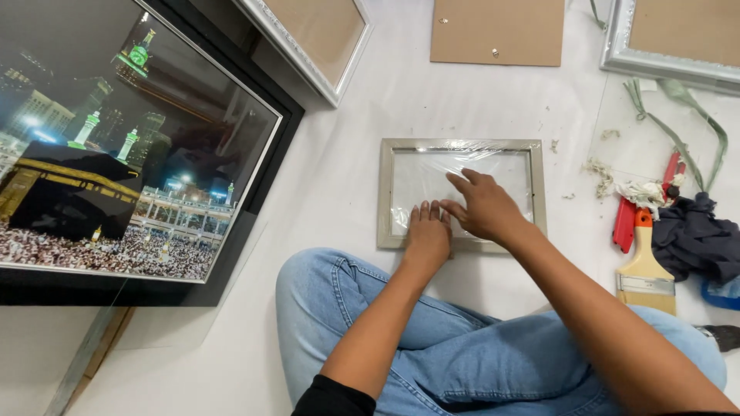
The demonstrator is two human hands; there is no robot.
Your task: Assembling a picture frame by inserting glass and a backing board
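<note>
resting flat on the floor point(370, 115) in front of the crossed legs, a small grey frame point(461, 144) covered in clear plastic wrap point(432, 173) takes both hands. left hand point(428, 235) lies open, palm down on the lower edge, gripping nothing. right hand point(482, 208) is spread open on the wrap, fingers pressing. a paintbrush point(646, 273) lies to the right.
</note>
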